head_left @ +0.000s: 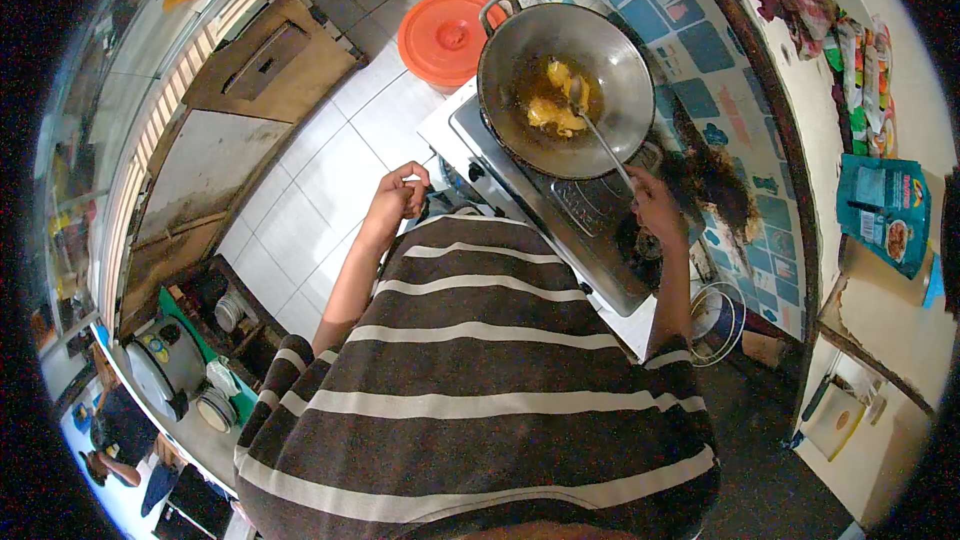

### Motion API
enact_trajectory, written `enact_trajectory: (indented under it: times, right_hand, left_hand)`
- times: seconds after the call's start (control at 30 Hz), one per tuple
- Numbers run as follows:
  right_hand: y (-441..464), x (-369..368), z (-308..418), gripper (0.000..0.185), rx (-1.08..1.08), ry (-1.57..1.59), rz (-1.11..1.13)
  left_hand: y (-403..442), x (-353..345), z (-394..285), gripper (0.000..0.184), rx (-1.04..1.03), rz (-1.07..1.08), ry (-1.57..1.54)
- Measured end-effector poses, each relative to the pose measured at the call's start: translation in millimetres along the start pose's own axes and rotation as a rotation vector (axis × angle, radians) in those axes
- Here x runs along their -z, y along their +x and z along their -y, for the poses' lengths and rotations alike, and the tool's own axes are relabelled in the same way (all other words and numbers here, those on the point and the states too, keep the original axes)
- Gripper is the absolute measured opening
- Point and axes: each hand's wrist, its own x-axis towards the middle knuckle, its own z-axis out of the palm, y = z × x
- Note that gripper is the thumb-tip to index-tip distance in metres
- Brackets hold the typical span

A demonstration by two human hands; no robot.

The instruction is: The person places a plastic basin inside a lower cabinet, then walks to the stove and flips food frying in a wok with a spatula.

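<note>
- Fairly bright indoor light overall; its source cannot be told.
- Pale glare washes over the floor tiles (320, 185).
- Soft sheen inside the wok (625, 65).
- Deep shadow at lower right.
- Fisheye distortion bows the tiled wall (703, 45).
- Left-edge clutter (75, 230) smeared.
- Black, noise-speckled corners.

Round grey metal wok (625, 60) partly hides rectangular black-topped stove (580, 215) beneath; teal plastic packet (880, 205) right of wok: fine print illegible.

Orange lidded bucket (450, 38); teal pouch (882, 210) beside colourful sachets (873, 85).
</note>
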Motion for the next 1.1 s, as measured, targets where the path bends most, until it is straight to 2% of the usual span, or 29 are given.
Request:
enact_trajectory:
  times: [0.07, 0.17, 0.27, 0.37, 0.47, 0.57, 0.67, 0.77, 0.87, 0.97, 1.1]
  right_hand:
    - [0, -4, 3, 0.029, 0.136, -0.172, -0.083]
    - [5, -17, 10, 0.030, 0.178, -0.343, -0.129]
    - [9, -21, 46, 0.029, -0.062, -0.485, -0.046]
    - [23, -28, 38, 0.028, 0.191, -0.561, -0.233]
    - [35, -21, 60, 0.028, 0.095, -0.605, -0.110]
    - [47, -28, 52, 0.027, 0.103, -0.670, -0.094]
    - [57, -35, 40, 0.029, 0.137, -0.602, -0.116]
    - [58, -28, 49, 0.033, 0.134, -0.554, -0.061]
    - [50, -11, 74, 0.034, 0.169, -0.359, 0.012]
    - [45, 1, 86, 0.028, 0.150, -0.314, 0.123]
    - [52, -8, 47, 0.030, 0.223, -0.447, 0.016]
  left_hand:
    - [1, 2, 3, 0.026, 0.012, -0.002, -0.011]
    - [1, 1, 2, 0.026, 0.012, 0.011, -0.018]
    - [-1, -1, -1, 0.026, 0.007, 0.018, -0.005]
    - [-1, -1, -2, 0.026, 0.003, 0.018, 0.004]
    - [-4, -1, -3, 0.026, -0.001, 0.010, -0.009]
    - [-6, 3, -2, 0.027, 0.000, 0.000, -0.021]
    - [-8, 7, 0, 0.027, -0.003, -0.003, -0.035]
    - [-10, 9, -1, 0.027, -0.012, -0.009, -0.029]
    - [-11, 9, -4, 0.027, -0.012, -0.005, -0.022]
    - [-11, 9, -4, 0.027, -0.016, 0.009, -0.036]
    - [-9, 6, -4, 0.027, -0.016, -0.019, 0.003]
